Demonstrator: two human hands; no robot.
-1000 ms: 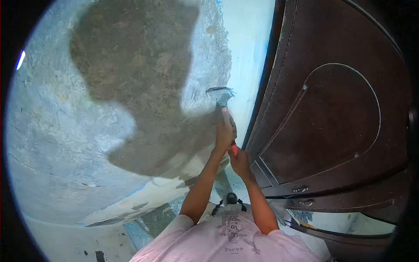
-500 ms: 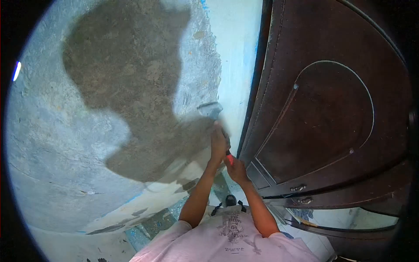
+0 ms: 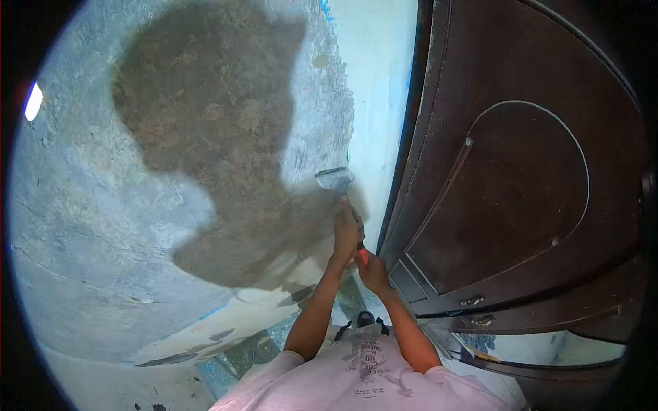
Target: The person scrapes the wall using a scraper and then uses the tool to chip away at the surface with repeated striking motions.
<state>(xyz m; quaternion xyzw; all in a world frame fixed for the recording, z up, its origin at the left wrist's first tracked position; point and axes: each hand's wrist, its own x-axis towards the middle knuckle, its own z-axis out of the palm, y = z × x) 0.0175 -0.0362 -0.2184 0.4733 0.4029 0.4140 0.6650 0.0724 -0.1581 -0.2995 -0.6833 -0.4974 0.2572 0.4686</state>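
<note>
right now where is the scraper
In the head view, the scraper is near the centre, held in the left hand and right hand, by the edge of the pale strip of wall, left of the dark door.

Both arms (image 3: 317, 308) reach toward twelve o'clock, left hand (image 3: 347, 233) curled, right hand (image 3: 373, 274) curled at its five o'clock.

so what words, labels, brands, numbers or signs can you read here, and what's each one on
Nothing can be quoted with confidence.
Pink T-shirt: a block of dark print on the chest and a smaller line below it, both too small and blurred to read.
Scraper: no lettering that I can make out.
Wall and dark brown cabinet: no label or sign visible.
</note>
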